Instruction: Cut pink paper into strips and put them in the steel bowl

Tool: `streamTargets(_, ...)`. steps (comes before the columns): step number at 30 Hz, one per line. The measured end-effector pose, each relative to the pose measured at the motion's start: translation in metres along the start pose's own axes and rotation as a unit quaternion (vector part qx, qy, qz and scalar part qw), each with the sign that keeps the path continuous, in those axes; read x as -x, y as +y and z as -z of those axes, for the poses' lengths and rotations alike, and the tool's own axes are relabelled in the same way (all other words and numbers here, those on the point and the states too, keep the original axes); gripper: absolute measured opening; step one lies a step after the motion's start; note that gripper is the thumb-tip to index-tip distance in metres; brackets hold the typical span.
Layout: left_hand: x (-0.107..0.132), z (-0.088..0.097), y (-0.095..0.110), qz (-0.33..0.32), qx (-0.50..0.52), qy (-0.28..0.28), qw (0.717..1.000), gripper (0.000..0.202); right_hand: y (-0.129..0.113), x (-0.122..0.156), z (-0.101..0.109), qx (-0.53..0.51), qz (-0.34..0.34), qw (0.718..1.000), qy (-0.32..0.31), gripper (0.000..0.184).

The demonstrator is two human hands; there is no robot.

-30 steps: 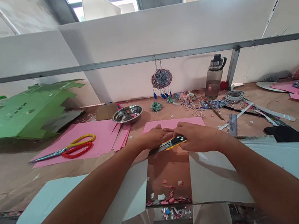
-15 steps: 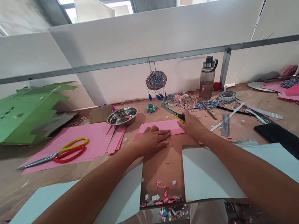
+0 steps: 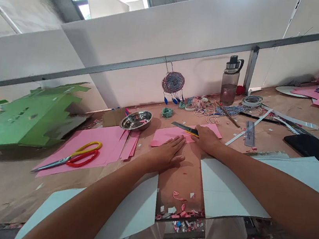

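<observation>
My left hand (image 3: pixel 168 152) lies flat on the near edge of a pink paper strip (image 3: pixel 161 136), fingers stretched toward the far side. My right hand (image 3: pixel 207 139) is closed round a yellow-and-black utility knife (image 3: pixel 192 130). The knife lies low over the strip, its long blade (image 3: pixel 180 126) reaching left beyond the strip's far edge. Whether the blade touches the paper I cannot tell. Left of my hands are a steel bowl (image 3: pixel 126 122) with pink scraps and a small green-white cord coil (image 3: pixel 166 113).
Scissors (image 3: pixel 85 152) rest on pink sheets (image 3: pixel 111 144) at left, near green cardboard (image 3: pixel 13 122). Behind stand a water bottle (image 3: pixel 229 84) and hanging woven discs (image 3: pixel 174 82). At right lie a ruler (image 3: pixel 250 133), tape roll (image 3: pixel 252 101) and black phone-like slab (image 3: pixel 312 151). White boards (image 3: pixel 226 192) flank the front.
My right hand has brought the knife nearer and lower over the pink strip, uncovering its right end. My left hand stays on the paper with fingers shifted. The whole view has swung slightly left.
</observation>
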State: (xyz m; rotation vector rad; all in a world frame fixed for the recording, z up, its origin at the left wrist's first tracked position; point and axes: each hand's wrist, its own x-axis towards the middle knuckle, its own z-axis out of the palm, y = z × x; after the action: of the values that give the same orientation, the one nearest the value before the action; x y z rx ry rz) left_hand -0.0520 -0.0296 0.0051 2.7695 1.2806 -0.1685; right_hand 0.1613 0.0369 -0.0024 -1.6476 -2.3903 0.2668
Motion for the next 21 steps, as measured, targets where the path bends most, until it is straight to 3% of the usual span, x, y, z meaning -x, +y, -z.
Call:
streamTargets(9, 0.021, 0.000, -0.014, 0.033, 0.021, -0.021, 0.999, 0.071, -0.001, 0.001, 0.002, -0.010, -0.004, 1.000, 0.009, 0.032)
streamTargets(16, 0.053, -0.006, -0.038, 0.059, 0.013, -0.022, 0.998, 0.069, -0.001, 0.005, 0.003, -0.014, 0.006, 1.000, 0.010, 0.029)
streamTargets(21, 0.065, 0.000, -0.054, 0.034, -0.035, -0.044, 0.998, 0.059, -0.003, 0.006, 0.005, -0.008, 0.000, 1.000, 0.006, 0.029)
